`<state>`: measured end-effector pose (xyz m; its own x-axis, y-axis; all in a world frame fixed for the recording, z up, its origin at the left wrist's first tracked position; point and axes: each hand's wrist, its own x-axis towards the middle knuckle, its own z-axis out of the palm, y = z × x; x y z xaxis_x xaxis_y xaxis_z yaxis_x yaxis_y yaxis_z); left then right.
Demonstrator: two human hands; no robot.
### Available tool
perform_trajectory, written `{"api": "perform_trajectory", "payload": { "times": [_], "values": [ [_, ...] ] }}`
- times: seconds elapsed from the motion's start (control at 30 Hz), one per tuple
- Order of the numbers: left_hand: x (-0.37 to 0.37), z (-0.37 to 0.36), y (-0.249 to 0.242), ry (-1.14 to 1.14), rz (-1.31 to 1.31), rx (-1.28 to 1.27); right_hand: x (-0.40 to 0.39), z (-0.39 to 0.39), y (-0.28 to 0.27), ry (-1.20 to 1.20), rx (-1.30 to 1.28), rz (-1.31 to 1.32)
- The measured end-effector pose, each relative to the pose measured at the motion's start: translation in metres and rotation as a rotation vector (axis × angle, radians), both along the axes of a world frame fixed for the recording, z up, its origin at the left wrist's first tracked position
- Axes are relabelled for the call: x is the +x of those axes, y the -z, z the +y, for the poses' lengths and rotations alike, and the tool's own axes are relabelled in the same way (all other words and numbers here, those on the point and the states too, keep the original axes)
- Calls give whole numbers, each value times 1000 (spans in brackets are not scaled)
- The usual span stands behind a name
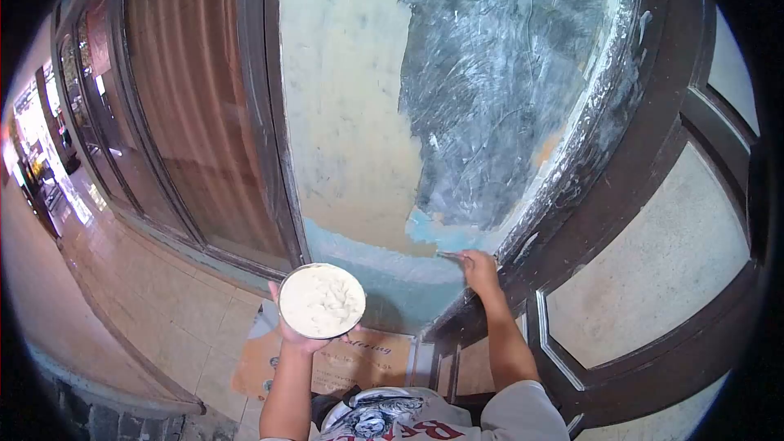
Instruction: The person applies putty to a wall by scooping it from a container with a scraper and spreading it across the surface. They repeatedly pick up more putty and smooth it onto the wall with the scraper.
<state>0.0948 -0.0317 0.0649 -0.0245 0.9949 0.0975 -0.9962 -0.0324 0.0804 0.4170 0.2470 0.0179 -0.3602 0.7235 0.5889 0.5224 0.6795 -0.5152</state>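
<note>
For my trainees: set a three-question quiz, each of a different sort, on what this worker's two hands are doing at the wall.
1. True or false: the left hand holds a round container of pale paste.
2. The right hand presses a tool against: A) the floor tiles, B) the wall, C) the cardboard.
3. Fill in: flat on the floor below the container lies a sheet of ____.

Key
1. True.
2. B: near the wall's lower edge, beside the dark door frame.
3. Cardboard.
</note>
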Motion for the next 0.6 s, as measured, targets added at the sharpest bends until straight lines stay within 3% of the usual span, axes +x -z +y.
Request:
{"api": "perform_trajectory", "payload": {
  "times": [0.07,0.17,0.33,0.43,0.57,0.6],
  "values": [
    [-8,-3,8,76,63,141,1,14,33,38,-50,-113],
    [-11,-9,6,43,64,106,-8,25,51,39,-15,-188],
    [-6,-18,-5,-25,76,52,-25,9,13,213,-161,-255],
    [-9,-23,2,-72,68,44,-20,8,34,190,52,-149],
    [-14,-24,8,-49,119,52,-32,5,42,258,-110,-336],
    [-12,-24,6,-87,119,36,-33,9,36,242,-70,-260]
  ]
}}
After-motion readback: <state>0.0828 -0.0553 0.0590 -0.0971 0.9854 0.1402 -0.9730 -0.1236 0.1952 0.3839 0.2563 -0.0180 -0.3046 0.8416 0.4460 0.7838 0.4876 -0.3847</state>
